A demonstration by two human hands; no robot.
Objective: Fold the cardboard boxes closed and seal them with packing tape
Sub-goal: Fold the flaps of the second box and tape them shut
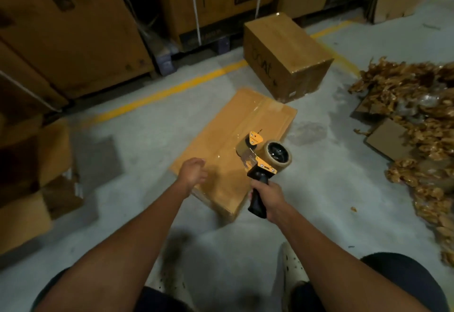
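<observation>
- Now, the flat cardboard box [233,144] is being seen in the centre of the frame, lying on the grey floor [147,139] with its flaps folded shut. A shiny strip of tape is running along its middle seam toward the far end.
- The tape dispenser [260,161] is being gripped by the right hand [269,200] just right of the centre, with the fingers wrapped tightly around the black handle. Its front end is being held over the near part of the box top; whether it is touching the cardboard cannot be told.
- The left hand [192,171] is being held over the near left corner of the box. Its fingers seem curled, but the hand is blurred, so it cannot be told if anything is being pinched.
- A second box [287,58], closed and glossy, is standing in the upper middle, well apart from the first.
- A pile of brown paper filling [417,120] is lying along the right edge.
- What is being risked here, as a judgement: if the box is not being pressed down by the left hand, it may be dragged across the smooth floor by the dispenser. The tape may then be laid crooked or wrinkled, or the seam end may be left unsealed. The serrated blade is also being moved near the left hand.
</observation>
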